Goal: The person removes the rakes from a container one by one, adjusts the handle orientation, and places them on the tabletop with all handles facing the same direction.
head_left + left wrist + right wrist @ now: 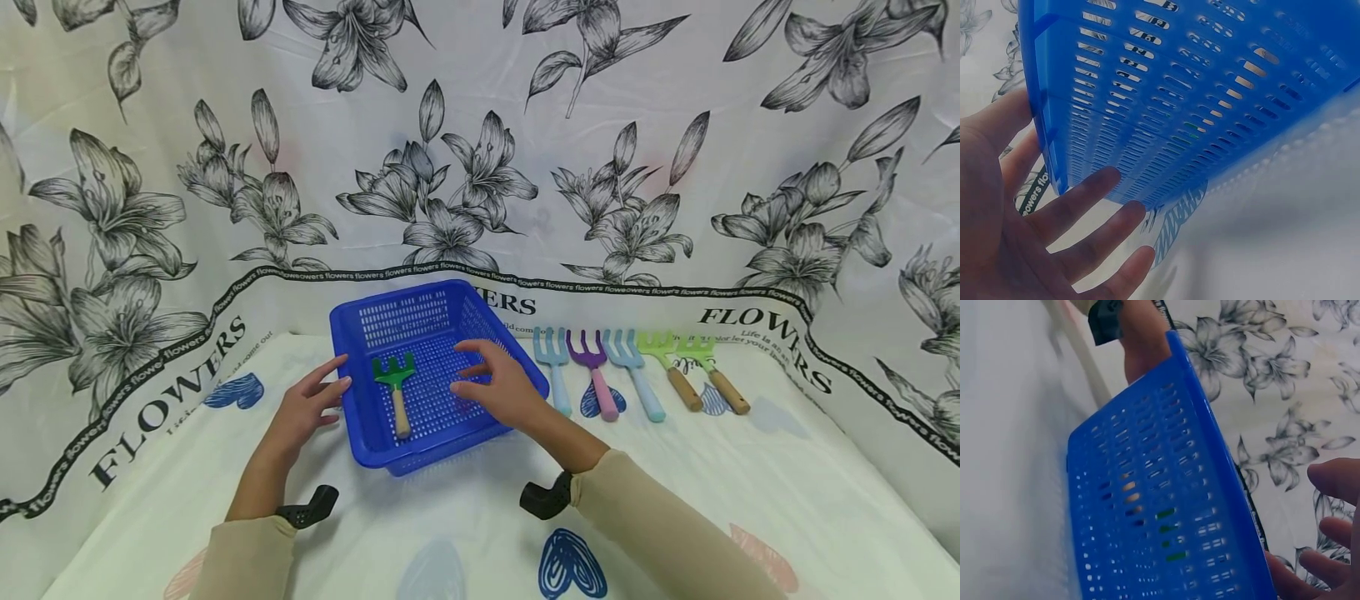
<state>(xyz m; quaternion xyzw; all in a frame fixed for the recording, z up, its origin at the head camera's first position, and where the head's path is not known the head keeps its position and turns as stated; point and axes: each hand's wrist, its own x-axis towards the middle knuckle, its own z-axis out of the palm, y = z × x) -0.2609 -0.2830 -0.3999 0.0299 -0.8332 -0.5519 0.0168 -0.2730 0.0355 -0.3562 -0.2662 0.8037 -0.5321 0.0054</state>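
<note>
A blue perforated plastic basket (375, 458) sits on the white cloth in the middle of the head view. Inside it, toward the left, lies a small garden hand fork (402, 415) with green tines and a wooden handle. My left hand (302, 412) is at the basket's left rim, its fingers spread; in the left wrist view a fingertip meets the rim and the other fingers (1091, 194) stretch beside the slotted wall. Over the basket's right side is my right hand (498, 385), fingers loosely bent and holding nothing. Green shows through the slots in the right wrist view.
Right of the basket, hand forks lie in a row: a light blue one (558, 387), a purple one with pink handle (602, 392), another light blue one (645, 390), and two lime ones with wooden handles (684, 388). A flower-printed cloth (480, 192) hangs behind.
</note>
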